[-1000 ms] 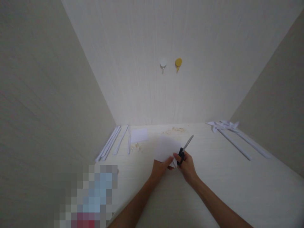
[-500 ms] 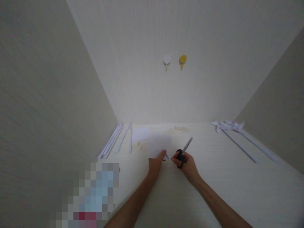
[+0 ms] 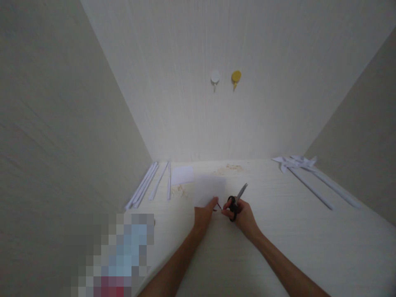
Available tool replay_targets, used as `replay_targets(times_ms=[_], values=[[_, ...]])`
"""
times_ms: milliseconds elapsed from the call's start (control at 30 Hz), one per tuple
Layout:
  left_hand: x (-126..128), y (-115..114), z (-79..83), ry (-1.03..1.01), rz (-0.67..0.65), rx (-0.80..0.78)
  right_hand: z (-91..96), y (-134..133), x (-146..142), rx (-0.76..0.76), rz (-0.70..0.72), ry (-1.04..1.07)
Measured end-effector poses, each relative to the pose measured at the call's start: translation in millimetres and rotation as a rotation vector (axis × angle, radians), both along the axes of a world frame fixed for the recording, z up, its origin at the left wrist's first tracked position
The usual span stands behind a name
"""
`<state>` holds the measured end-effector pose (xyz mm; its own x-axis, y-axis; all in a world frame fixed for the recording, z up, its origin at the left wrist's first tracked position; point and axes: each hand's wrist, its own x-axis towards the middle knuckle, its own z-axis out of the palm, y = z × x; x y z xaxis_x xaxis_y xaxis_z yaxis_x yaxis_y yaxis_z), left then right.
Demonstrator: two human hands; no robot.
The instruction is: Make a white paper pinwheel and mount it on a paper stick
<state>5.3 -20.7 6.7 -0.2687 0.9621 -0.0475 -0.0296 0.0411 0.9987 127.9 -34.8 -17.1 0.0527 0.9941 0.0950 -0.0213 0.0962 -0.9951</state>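
A white square sheet of paper [image 3: 210,189] lies tilted in front of me, its near edge under my left hand [image 3: 204,214]. The left thumb and fingers are closed on that edge. A short thin dark line, which I cannot make out clearly, shows beside the thumb. My right hand [image 3: 244,216] is wrapped around black-handled scissors [image 3: 241,192], blades pointing up and to the right, away from the sheet. The right thumb and fingertip pinch together close to the sheet's near right corner. Whether they grip the paper is too small to tell.
White rolled paper sticks [image 3: 142,185] lie along the left wall, and another paper piece [image 3: 182,175] sits beside them. Paper pinwheels on sticks [image 3: 311,187] rest at the right. Two hooks, white [image 3: 215,77] and yellow [image 3: 236,76], are on the back wall. Pale scraps [image 3: 179,191] dot the table.
My right hand has shifted slightly left with the scissors, and its fingertips are closer to the sheet's corner. My left hand still presses the paper. The view has moved a little.
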Motion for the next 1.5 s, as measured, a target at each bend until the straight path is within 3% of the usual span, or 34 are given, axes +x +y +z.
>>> replay_targets(times_ms=[433,1133,1500], values=[[0,-1,-5.5,0.087,-0.131,-0.074,1.5,1,0,-0.018,-0.096,0.046],[4,-6,4.7,0.012,-0.105,-0.045,0.3,2,1,0.011,-0.113,0.004],[1,-1,-3.7,0.061,-0.256,-0.002,3.1,0,1,-0.031,-0.152,0.072]])
